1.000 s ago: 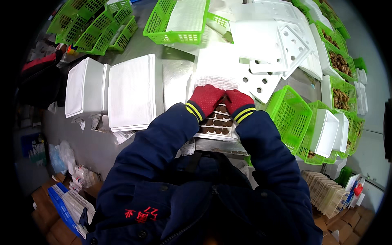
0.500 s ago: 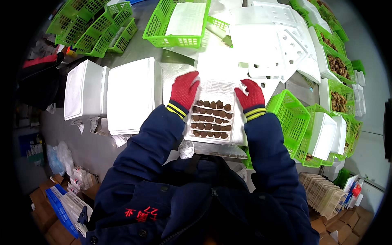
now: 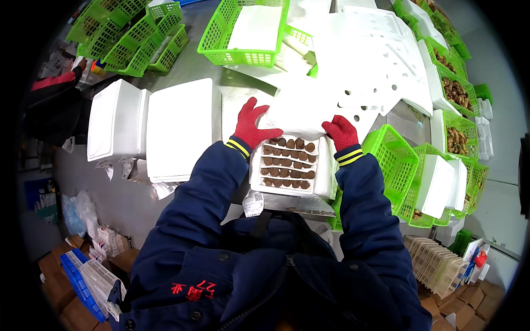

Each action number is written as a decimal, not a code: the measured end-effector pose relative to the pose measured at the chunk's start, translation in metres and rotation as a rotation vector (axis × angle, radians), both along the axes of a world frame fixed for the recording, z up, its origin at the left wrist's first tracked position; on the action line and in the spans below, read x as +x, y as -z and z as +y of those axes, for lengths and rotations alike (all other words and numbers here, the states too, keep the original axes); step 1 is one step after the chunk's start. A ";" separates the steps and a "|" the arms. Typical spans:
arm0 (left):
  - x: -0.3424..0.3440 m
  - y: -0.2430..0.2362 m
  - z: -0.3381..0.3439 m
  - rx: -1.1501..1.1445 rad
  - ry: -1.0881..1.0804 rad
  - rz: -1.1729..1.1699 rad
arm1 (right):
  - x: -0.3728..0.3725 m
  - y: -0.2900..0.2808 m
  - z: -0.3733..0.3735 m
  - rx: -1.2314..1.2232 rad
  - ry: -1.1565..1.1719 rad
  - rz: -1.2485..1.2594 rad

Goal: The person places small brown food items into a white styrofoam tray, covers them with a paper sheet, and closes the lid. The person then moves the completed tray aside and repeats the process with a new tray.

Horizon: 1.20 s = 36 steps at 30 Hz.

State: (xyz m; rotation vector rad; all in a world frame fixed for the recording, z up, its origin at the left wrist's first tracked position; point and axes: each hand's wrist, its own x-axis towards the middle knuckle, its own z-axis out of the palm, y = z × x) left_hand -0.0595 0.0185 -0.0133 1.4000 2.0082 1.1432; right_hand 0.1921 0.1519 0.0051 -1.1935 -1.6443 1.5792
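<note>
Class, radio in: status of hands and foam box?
Both gloved hands grip white lid. Foam box open, brown pieces in rows. Nothing blocking.

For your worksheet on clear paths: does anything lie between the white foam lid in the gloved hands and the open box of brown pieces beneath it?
Nothing visible does: both hands hold the foam lid just beyond the open box.

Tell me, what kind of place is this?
Probably a food packing room. Gloved hands, left hand and right hand, hold a white foam lid over a foam box of brown mushrooms, with green baskets around.
</note>
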 end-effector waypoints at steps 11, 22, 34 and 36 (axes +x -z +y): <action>0.014 0.005 -0.020 -0.112 -0.084 -0.145 | 0.002 0.031 -0.023 0.434 -0.064 -0.432; 0.065 -0.020 0.001 0.276 0.143 0.663 | -0.036 -0.024 -0.031 0.469 -0.224 -1.132; 0.083 -0.051 -0.007 -0.242 0.274 0.669 | -0.030 -0.014 -0.076 1.034 -0.359 -0.997; 0.078 -0.058 -0.008 -0.374 0.243 0.790 | -0.029 -0.014 -0.078 1.033 -0.302 -0.956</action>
